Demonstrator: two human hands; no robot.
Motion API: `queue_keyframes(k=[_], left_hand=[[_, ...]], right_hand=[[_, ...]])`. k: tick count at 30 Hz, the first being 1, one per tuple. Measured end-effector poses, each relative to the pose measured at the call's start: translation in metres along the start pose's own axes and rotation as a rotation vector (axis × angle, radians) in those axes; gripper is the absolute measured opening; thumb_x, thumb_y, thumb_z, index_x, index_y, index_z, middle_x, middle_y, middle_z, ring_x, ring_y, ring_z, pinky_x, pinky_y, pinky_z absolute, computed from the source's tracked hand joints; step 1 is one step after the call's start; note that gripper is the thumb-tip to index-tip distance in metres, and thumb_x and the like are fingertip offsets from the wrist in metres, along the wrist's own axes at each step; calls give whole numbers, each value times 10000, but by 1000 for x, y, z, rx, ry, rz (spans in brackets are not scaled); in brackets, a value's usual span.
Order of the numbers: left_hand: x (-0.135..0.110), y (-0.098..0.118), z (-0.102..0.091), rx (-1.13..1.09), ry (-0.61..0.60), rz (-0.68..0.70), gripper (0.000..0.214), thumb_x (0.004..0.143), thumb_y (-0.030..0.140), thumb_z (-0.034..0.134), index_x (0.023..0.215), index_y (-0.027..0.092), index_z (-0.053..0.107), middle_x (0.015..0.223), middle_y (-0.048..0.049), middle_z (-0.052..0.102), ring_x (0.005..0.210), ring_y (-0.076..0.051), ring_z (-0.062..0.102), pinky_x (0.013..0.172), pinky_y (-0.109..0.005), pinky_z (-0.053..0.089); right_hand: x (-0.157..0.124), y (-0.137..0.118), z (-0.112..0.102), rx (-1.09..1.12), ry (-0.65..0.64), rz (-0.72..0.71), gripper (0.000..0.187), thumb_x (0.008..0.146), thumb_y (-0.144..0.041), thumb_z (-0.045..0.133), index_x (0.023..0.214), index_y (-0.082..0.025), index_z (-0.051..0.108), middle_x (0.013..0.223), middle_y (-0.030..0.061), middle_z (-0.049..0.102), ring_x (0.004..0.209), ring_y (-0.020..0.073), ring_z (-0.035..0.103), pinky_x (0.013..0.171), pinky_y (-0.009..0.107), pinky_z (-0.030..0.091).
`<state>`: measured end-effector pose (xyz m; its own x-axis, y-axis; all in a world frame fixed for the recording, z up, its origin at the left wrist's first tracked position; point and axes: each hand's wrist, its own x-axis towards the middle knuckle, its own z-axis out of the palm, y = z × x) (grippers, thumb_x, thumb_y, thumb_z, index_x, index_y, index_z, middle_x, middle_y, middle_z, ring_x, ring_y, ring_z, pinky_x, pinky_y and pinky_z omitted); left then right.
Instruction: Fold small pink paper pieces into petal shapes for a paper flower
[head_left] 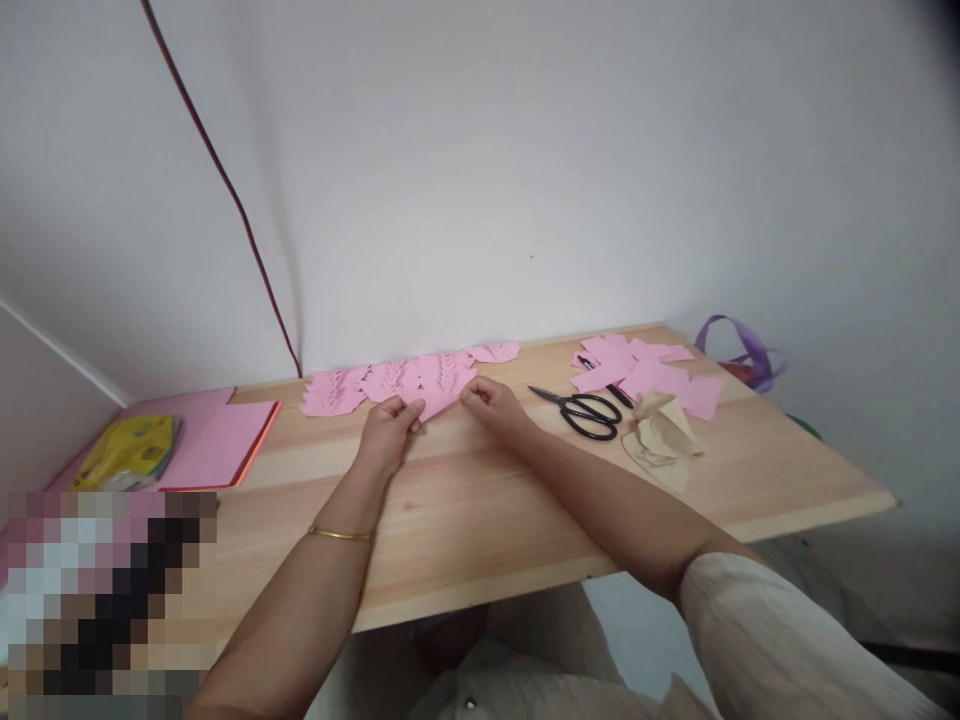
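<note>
Both hands meet at a folded pink paper piece (437, 402) on the wooden table (480, 510). My left hand (390, 432) pinches its left corner with thumb and fingers closed. My right hand (491, 402) pinches its right side, fingers curled. Just behind the piece, a row of cut pink paper shapes (409, 380) lies along the wall.
Black scissors (581, 410) lie right of my right hand, next to a pile of pink paper squares (645, 372) and crumpled tan paper (661, 440). A pink paper stack (221, 445) and a yellow packet (127, 452) sit at left. A purple ribbon (739, 350) hangs at far right.
</note>
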<state>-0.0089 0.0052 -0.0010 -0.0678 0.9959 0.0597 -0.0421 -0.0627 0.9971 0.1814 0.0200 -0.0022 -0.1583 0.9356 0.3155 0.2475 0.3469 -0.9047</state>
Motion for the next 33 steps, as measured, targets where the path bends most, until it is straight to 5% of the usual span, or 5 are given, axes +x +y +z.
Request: queue_keyframes(k=[12,17,24,33], left_hand=[[-9,11,1,121,150,115,317,693,343,709,520,173,505,477,11,547,435,-81,439,479,-208,346],[-40,21,-6,77,63,99,280,658,323,738,547,164,535,484,9,546,461,-90,484,501,-206,383],[-76,2,-26,-144,105,-47,296,611,335,758,613,160,520,448,38,510,429,-83,472,514,-227,447],[-82,-8,-27,-185,176,28,355,603,406,750,612,166,488,469,48,513,458,-77,495,574,-236,471]], right_hand=[[5,17,6,139,83,88,433,836,-612,395,813,-199,523,690,-10,537,592,105,490,611,237,417],[3,16,7,47,93,67,419,832,-601,408,777,-199,510,711,8,567,629,120,503,643,248,419],[1,10,7,-51,72,35,412,824,-595,427,725,-200,489,679,12,575,649,140,512,670,265,417],[3,14,11,-20,91,64,400,802,-594,445,737,-202,487,665,1,575,610,134,519,620,258,412]])
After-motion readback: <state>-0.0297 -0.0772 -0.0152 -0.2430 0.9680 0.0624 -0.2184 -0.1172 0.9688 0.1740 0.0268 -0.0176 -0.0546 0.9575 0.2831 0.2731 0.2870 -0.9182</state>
